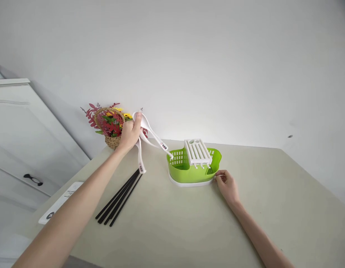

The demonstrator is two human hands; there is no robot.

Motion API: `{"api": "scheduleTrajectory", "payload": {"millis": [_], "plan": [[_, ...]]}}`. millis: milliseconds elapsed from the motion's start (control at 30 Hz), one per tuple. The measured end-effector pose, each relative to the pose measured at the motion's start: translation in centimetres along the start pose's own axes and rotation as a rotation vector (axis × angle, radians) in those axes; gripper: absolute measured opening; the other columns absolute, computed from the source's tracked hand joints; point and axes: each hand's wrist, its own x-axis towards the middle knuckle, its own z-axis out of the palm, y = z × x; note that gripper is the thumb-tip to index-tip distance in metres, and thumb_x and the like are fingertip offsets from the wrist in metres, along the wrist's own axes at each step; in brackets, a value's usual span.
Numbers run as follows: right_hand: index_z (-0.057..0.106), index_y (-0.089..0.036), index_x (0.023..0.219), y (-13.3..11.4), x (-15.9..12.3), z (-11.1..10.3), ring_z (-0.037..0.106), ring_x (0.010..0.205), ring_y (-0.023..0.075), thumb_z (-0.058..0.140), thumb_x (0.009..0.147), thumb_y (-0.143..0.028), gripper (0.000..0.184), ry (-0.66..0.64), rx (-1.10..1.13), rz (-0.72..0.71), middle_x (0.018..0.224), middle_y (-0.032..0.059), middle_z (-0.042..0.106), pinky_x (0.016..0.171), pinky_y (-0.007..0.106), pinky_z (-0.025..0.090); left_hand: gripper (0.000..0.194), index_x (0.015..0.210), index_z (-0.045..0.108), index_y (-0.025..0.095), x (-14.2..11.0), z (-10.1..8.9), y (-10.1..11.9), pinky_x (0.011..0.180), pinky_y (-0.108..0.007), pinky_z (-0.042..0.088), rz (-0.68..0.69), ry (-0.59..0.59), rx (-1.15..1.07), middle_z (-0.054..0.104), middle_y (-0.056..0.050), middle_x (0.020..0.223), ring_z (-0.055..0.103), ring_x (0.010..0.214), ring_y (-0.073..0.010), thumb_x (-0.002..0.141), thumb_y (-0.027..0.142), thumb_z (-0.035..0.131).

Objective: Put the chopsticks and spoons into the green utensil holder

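On the table (189,223), at its far left edge, stands a wicker basket (113,142), filled with red leaves and yellow flowers (108,126); the left hand (130,133) and the spoons partly cover this view. Nearer, black chopsticks (119,199) lie slanted in a loose bundle, and beside them a white flat object (59,203) is partly hidden behind the left forearm. A white cabinet (29,141) stands at left.

The green basket (179,174) rests on a white base (189,184). A white slotted rack (199,152) with small hooks covers the middle of its opening.

The left hand is closed around several white spoons (154,136), above the table, handles hanging down; one handle end overlaps the green basket's left rim, but I cannot tell if they touch. The right hand (227,187) has its fingertips against this basket's right end; whether they pinch it, I cannot tell.
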Motion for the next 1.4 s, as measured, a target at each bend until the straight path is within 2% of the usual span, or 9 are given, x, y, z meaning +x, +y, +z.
{"api": "scheduleTrajectory", "payload": {"millis": [100,200,400,533,733,867,1033,1167,1400], "plan": [[0.064,-0.023,0.092,0.1,0.0,0.0,0.069,0.077,0.0246,0.054,0.077,-0.036,0.022,-0.006,-0.005,0.002,0.080,0.0028,0.074,0.074,0.036,0.048,0.071,0.048,0.042,0.023,-1.9,-1.6,-2.2,0.041,-0.025,0.034,-0.132,-0.237,-0.073,0.045,0.000,0.036,0.048,0.037,-0.0138,0.100,0.070,0.033],[0.064,-0.023,0.092,0.1,-0.1,-0.1,0.069,0.077,0.0246,0.054,0.076,-0.036,0.023,-0.003,-0.013,0.001,0.079,0.0029,0.074,0.074,0.035,0.048,0.070,0.048,0.042,0.023,-4.0,-2.3,-4.3,0.041,-0.027,0.031,-0.187,-0.424,-0.034,0.045,0.000,0.037,0.044,0.036,-0.0141,0.098,0.072,0.035],[0.065,-0.023,0.090,0.0,-0.3,-0.3,0.070,0.076,0.0248,0.055,0.076,-0.037,0.022,0.002,-0.021,-0.003,0.079,0.0039,0.075,0.072,0.035,0.048,0.071,0.050,0.042,0.022,-8.1,-1.3,-6.8,0.046,-0.027,0.029,-0.244,-0.702,0.162,0.043,0.000,0.041,0.043,0.041,-0.0142,0.092,0.079,0.035],[0.065,-0.024,0.090,0.1,-0.4,-0.2,0.070,0.076,0.0247,0.055,0.076,-0.036,0.021,0.005,-0.027,-0.006,0.078,0.0035,0.075,0.072,0.035,0.048,0.069,0.050,0.036,0.023,-9.9,-0.4,-7.7,0.047,-0.029,0.025,-0.256,-0.849,0.221,0.036,0.001,0.042,0.037,0.041,-0.0137,0.091,0.078,0.033],[0.065,-0.024,0.090,0.2,-0.4,-0.2,0.069,0.076,0.0244,0.055,0.077,-0.036,0.020,0.006,-0.036,-0.010,0.078,0.0031,0.075,0.072,0.035,0.048,0.066,0.051,0.033,0.024,-10.9,0.1,-8.2,0.051,-0.030,0.026,-0.181,-0.915,0.301,0.034,0.001,0.045,0.037,0.045,-0.0149,0.092,0.075,0.034],[0.065,-0.024,0.090,0.1,-0.4,-0.2,0.069,0.075,0.0245,0.055,0.077,-0.036,0.021,0.008,-0.045,-0.013,0.077,0.0035,0.074,0.072,0.035,0.048,0.063,0.052,0.034,0.024,-11.3,0.4,-7.9,0.051,-0.030,0.024,-0.179,-0.951,0.315,0.034,0.002,0.046,0.033,0.043,-0.0141,0.092,0.073,0.037],[0.065,-0.024,0.090,0.1,-0.5,-0.2,0.070,0.076,0.0247,0.054,0.077,-0.037,0.022,0.003,-0.048,-0.012,0.078,0.0037,0.074,0.073,0.035,0.048,0.064,0.052,0.028,0.024,-11.8,0.9,-8.3,0.051,-0.032,0.022,-0.174,-0.988,0.346,0.031,0.003,0.046,0.028,0.043,-0.0132,0.090,0.074,0.039],[0.065,-0.024,0.089,0.1,-0.4,-0.2,0.069,0.076,0.0244,0.054,0.076,-0.038,0.022,0.003,-0.052,-0.008,0.078,0.0034,0.074,0.073,0.035,0.048,0.064,0.052,0.029,0.025,-12.0,1.4,-9.0,0.051,-0.032,0.023,-0.175,-1.007,0.379,0.037,0.001,0.045,0.032,0.043,-0.0144,0.092,0.074,0.034],[0.064,-0.024,0.089,-0.1,-0.4,-0.3,0.068,0.074,0.0234,0.053,0.075,-0.037,0.022,-0.006,-0.048,-0.016,0.077,0.0030,0.073,0.071,0.034,0.048,0.065,0.053,0.034,0.024,-12.3,2.1,-9.5,0.052,-0.032,0.025,-0.166,-1.037,0.408,0.042,0.000,0.048,0.035,0.043,-0.0148,0.092,0.075,0.034]]}}
